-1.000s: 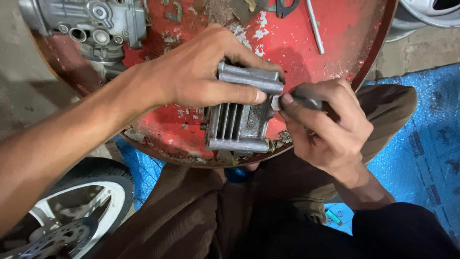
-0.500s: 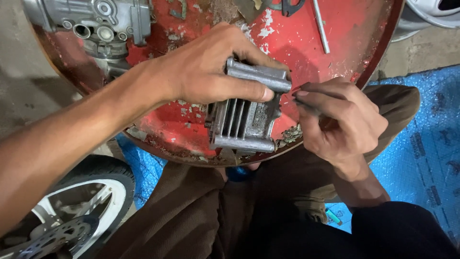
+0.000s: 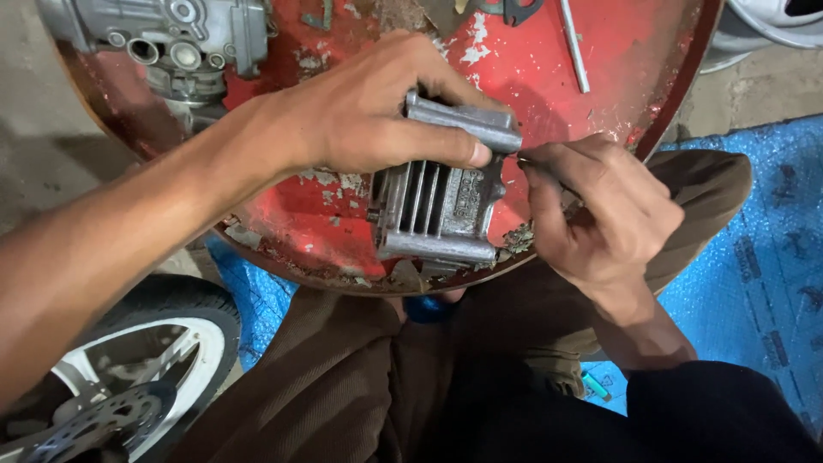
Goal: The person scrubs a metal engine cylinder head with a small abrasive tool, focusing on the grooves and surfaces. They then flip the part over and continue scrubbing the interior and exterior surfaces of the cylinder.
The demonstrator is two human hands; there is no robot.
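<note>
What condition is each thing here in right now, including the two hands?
Left hand: gripping the finned metal part from above.
Finned metal part: held on the tray's near edge.
Right hand: pinching a thin dark tool, tip at the part.
Red tray: paint chipped, rusty.
Grey engine casting: resting on tray, untouched.

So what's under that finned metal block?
The finned block rests on the red tray, flaking paint and grit showing round its base. The left hand covers its top; anything directly beneath the block is hidden.
</note>
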